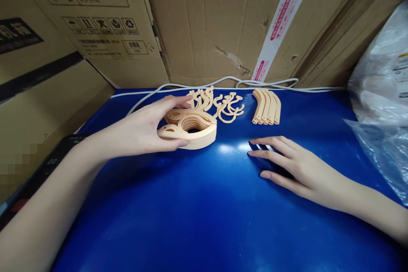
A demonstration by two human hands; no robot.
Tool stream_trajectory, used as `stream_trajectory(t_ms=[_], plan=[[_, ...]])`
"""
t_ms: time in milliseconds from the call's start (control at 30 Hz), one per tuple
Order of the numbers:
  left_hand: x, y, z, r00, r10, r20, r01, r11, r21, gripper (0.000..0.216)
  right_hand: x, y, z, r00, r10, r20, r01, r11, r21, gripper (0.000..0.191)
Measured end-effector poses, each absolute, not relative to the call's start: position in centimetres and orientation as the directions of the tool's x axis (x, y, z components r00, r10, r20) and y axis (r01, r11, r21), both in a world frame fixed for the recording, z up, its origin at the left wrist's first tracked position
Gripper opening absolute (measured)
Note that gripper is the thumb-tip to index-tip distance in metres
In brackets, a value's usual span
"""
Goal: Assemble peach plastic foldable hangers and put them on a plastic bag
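My left hand (pixel 140 129) curls its thumb and fingers around a stack of beige plastic hanger pieces (pixel 204 138), flat parts with a large round opening and smaller slots. Just behind that stack lie several beige plastic hooks (pixel 204 98), and more loose hooks (pixel 230 112) lie tangled to its right. Further right, curved beige hanger arms (pixel 267 107) sit side by side in a row. My right hand (pixel 296 163) hovers over or rests on the blue surface in front of the arms, its fingers spread and holding nothing.
Cardboard boxes (pixel 204 29) wall off the back and left of the blue table (pixel 197 221). A white cable (pixel 178 86) runs along the rear edge. Clear plastic bags (pixel 379 72) bulge in at the right. A dark object (pixel 47 161) lies partly under my left forearm.
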State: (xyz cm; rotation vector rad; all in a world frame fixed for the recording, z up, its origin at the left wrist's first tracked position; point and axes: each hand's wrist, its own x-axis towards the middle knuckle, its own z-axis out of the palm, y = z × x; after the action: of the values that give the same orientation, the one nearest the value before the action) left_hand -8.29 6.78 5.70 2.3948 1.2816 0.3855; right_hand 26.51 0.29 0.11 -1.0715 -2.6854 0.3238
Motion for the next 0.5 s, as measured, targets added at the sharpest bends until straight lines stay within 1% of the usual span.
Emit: stream_trajectory(t_ms=[167, 300, 433, 500], plan=[[-9.6, 6.9, 6.3, 0.516, 0.857, -0.002, 0.796, -0.478, 0.372, 0.090, 26.5, 0.3, 0.1, -0.701, 0.701, 0.132, 0.646, 0.702, -0.299, 0.038], [-10.3, 6.8, 7.1, 0.509, 0.855, -0.098, 0.823, -0.450, 0.347, 0.095, 26.6, 0.3, 0.1, -0.707, 0.696, 0.125, 0.647, 0.708, -0.284, 0.038], [-10.4, 6.4, 7.8, 0.459, 0.877, -0.145, 0.860, -0.398, 0.319, 0.089, 26.6, 0.3, 0.1, -0.708, 0.695, 0.125, 0.646, 0.709, -0.282, 0.038], [-10.5, 6.4, 8.0, 0.449, 0.878, -0.166, 0.865, -0.379, 0.329, 0.088, 26.6, 0.3, 0.1, -0.704, 0.699, 0.128, 0.648, 0.705, -0.289, 0.038]])
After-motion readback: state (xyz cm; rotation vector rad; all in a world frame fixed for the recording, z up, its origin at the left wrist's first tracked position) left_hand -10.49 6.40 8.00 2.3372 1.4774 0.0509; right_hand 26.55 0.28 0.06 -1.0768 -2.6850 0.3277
